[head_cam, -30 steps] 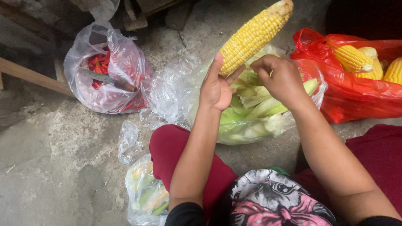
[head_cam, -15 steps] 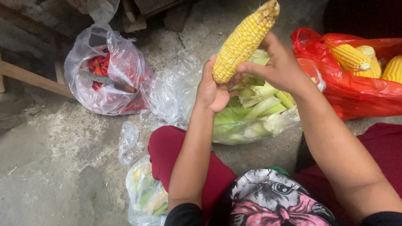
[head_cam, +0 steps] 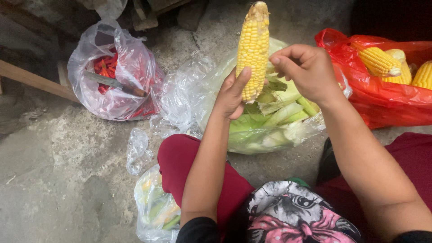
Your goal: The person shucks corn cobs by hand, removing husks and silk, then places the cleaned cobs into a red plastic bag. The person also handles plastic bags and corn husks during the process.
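Observation:
My left hand grips the base of a peeled yellow corn cob and holds it nearly upright. My right hand hovers just right of the cob, fingers curled and pinched near its kernels; whether they touch the cob or hold a strand I cannot tell. Under both hands lies a clear plastic bag of green corn husks.
A red plastic bag at the right holds peeled corn cobs. At the left, a clear bag contains red chillies with a knife lying on it. Another clear bag rests by my knee on the rough concrete floor.
The cob has swung from leaning right to nearly upright. My right hand has shifted from the cob's base up beside its middle.

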